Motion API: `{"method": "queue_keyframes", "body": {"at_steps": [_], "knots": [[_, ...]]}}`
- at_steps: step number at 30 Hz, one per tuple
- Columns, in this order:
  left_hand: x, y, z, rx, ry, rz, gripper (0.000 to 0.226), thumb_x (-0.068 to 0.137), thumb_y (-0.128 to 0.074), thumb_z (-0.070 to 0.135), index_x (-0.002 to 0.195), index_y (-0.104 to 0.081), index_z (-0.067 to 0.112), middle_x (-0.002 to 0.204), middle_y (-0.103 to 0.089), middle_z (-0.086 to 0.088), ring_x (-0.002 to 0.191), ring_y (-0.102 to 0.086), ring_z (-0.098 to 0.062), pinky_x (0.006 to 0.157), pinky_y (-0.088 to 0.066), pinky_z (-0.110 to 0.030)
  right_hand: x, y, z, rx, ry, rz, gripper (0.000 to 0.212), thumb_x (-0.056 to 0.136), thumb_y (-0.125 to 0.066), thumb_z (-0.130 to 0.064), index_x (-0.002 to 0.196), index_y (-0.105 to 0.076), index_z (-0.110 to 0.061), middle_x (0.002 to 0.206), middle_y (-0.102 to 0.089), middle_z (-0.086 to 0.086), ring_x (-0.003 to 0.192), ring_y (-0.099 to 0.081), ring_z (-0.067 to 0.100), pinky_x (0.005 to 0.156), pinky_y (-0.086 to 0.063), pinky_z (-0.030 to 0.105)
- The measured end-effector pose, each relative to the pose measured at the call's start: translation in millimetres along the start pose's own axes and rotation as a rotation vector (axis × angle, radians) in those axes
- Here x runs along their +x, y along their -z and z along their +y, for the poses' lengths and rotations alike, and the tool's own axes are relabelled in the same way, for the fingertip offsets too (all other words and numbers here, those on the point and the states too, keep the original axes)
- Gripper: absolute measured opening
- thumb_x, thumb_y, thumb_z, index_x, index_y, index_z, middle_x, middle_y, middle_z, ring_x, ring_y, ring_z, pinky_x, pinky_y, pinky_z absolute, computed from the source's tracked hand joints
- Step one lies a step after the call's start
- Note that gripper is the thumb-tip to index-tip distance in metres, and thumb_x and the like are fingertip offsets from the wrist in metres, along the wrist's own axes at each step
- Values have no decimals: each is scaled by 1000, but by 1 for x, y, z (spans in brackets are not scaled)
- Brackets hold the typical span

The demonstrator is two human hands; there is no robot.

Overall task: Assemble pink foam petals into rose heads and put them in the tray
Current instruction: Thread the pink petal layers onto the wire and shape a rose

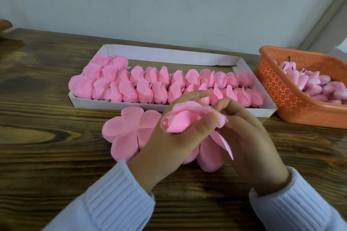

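Pink rolled-foam rose head (181, 120), seemingly pinched between hands (165, 148) (251, 142).

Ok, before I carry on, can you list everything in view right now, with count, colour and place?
table: one, dark wood, under everything
wall: one, pale grey, behind the table
tray: one, white card, mid-table
rose heads: many, pink, packed in rows in the tray's near part
basket: one, orange, perforated, right of the tray
pink pieces: a heap, some with dark stems, in the basket
flat petal sheets: at least two, pink, on the table under the hands
half-made rose: one, pink, held above the sheets
brown object: one, far left edge, cut off
sleeves: two, pale, ribbed, bottom of view
left hand: grips the half-made rose
right hand: fingers curled at its outer petals
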State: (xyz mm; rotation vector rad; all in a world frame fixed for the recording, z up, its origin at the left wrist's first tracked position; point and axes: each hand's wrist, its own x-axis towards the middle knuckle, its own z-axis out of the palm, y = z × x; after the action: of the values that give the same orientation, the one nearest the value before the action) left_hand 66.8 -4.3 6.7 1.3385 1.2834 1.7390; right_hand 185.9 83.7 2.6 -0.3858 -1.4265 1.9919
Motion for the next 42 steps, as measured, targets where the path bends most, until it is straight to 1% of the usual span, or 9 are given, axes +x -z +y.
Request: {"method": "queue_keyframes", "body": {"at_steps": [5, 9, 11, 18, 23, 27, 33, 37, 42], "knots": [[-4, -3, 1, -90, 85, -52, 49, 57, -61, 83, 81, -73, 42, 121, -64, -2, 120, -57, -19, 99, -46, -50, -1, -11, -1, 175, -200, -194, 48, 85, -49, -3, 127, -38, 19, 103, -62, 22, 91, -64, 25, 74, -55, 31], [-6, -1, -1, -102, 161, -67, 52, 61, -69, 73, 92, -71, 32, 108, -67, -9, 99, -65, -26, 83, -55, -47, 2, -9, 3, 269, -244, -318, 62, 83, -71, -19, 131, -44, 10, 112, -56, 26, 93, -59, 31, 78, -53, 36], [-6, -1, 0, -41, 171, -60, 37, 71, -72, 57, 93, -66, 28, 89, -73, 10, 89, -68, -4, 78, -55, -20, 3, -8, 6, 286, -252, -351, 63, 83, -72, -22, 132, -44, 7, 114, -55, 27, 94, -59, 31, 77, -52, 34], [-5, -3, 2, 86, 126, -86, 29, 68, -76, 51, 95, -66, 47, 103, -66, 23, 103, -59, 7, 87, -44, -10, 1, -4, 7, 336, -288, -287, 65, 68, -84, -18, 119, -50, 5, 92, -60, 20, 70, -64, 24, 51, -53, 28], [-7, 2, 6, 177, 190, -132, 48, 73, -82, 20, 96, -47, 43, 82, -62, 42, 90, -52, 28, 80, -39, 3, 1, -1, 6, 186, -315, -239, 53, 59, -88, -35, 102, -68, -10, 80, -53, 14, 62, -35, 24, 49, -16, 34], [-1, 7, 12, 266, 100, -277, 37, 73, -72, 29, 109, -63, 22, 106, -67, 11, 109, -59, -5, 102, -43, -29, 0, 1, 5, 168, -331, -315, 36, 74, -79, -28, 105, -69, -11, 83, -64, 9, 63, -47, 27, 48, -31, 25], [0, 7, 5, 129, 63, -136, 24, 77, -73, 34, 98, -68, 26, 110, -68, 16, 105, -62, 0, 85, -47, -13, 4, 4, 1, 294, -378, -382, 36, 88, -65, -20, 121, -62, -5, 108, -68, 16, 94, -67, 24, 78, -57, 32], [0, 7, -1, 48, 37, -32, 30, 81, -62, 41, 103, -71, 22, 86, -72, -7, 81, -69, -26, 79, -56, -37, 4, 9, -1, 135, -351, -179, 21, 82, -67, -30, 92, -73, -12, 72, -67, 5, 61, -63, 11, 55, -51, 19], [3, 6, -4, 33, 9, 46, 21, 85, -66, 34, 99, -71, 19, 91, -74, 0, 90, -69, -9, 79, -52, -18, 5, 8, -2, -22, -154, -41, 21, 76, -69, -19, 92, -67, -7, 71, -63, 7, 56, -56, 12, 50, -46, 18]]}}
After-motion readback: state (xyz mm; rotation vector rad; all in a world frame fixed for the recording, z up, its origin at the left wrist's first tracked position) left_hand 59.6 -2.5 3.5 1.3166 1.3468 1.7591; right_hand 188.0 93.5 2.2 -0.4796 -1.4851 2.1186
